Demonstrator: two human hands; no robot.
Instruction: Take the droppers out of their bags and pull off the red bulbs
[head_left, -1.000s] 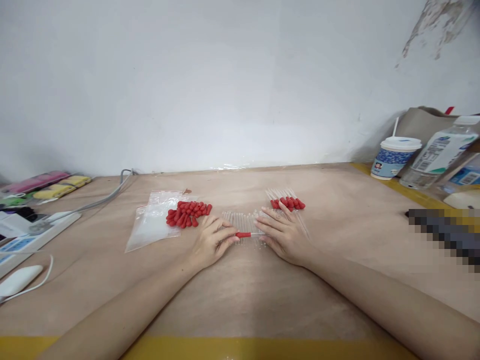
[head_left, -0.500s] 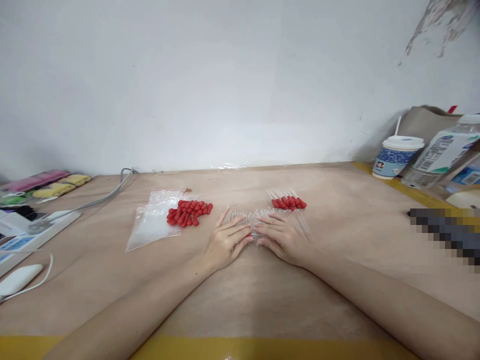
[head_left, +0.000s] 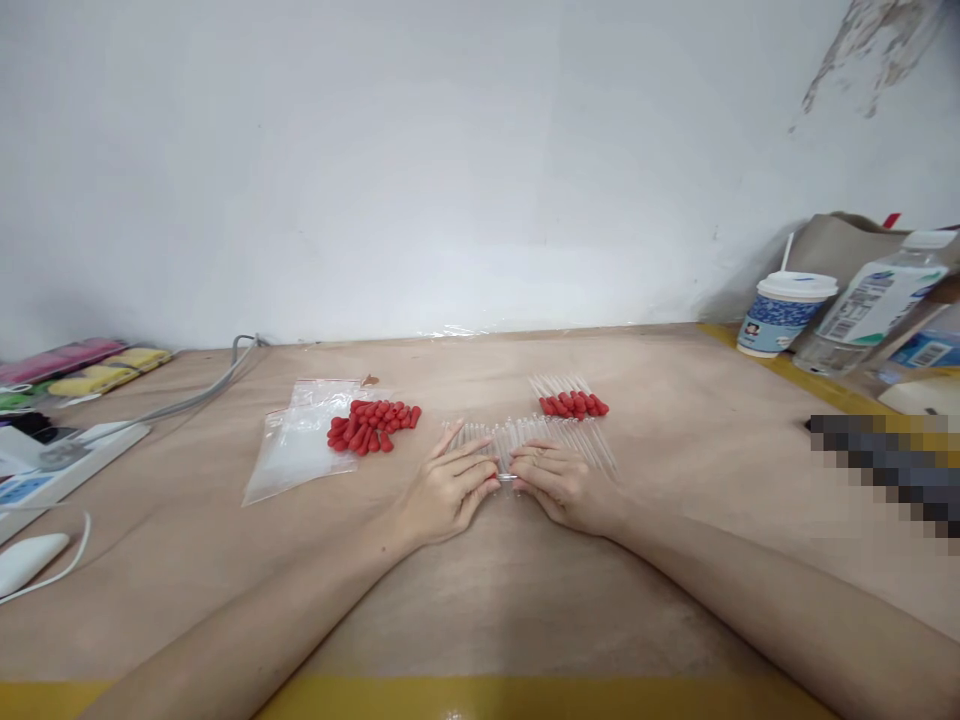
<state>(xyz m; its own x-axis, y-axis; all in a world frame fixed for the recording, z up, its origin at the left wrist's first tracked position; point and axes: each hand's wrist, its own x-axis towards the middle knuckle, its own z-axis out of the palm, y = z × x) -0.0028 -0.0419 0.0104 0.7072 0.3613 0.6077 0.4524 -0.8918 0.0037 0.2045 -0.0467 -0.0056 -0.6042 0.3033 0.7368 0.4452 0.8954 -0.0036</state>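
My left hand (head_left: 450, 492) is closed on a red rubber bulb (head_left: 493, 478), mostly hidden by the fingertips. Opposite it, my right hand (head_left: 564, 488) pinches a clear dropper tube (head_left: 508, 478), which lies level between the two hands and meets the bulb's side. Whether the tube's end is inside the bulb is hidden. Just beyond the fingers lies a row of clear tubes (head_left: 517, 432), partly covered by both hands. A pile of red bulbs (head_left: 371, 425) sits to the left. Behind the row, to the right, are several droppers with red bulbs (head_left: 574, 404) fitted.
Clear plastic bags (head_left: 289, 455) lie under and beside the bulb pile. At left are a power strip (head_left: 112, 445), a cable and a white mouse-like object (head_left: 30, 562). A paper cup (head_left: 785, 312) and a plastic bottle (head_left: 870, 305) stand at right; a pixelated dark object (head_left: 885, 470) lies nearer.
My fingers have drawn in from a flatter spread to pinching. The tube and red bulb now show between my fingertips, close to the table's near side of the row.
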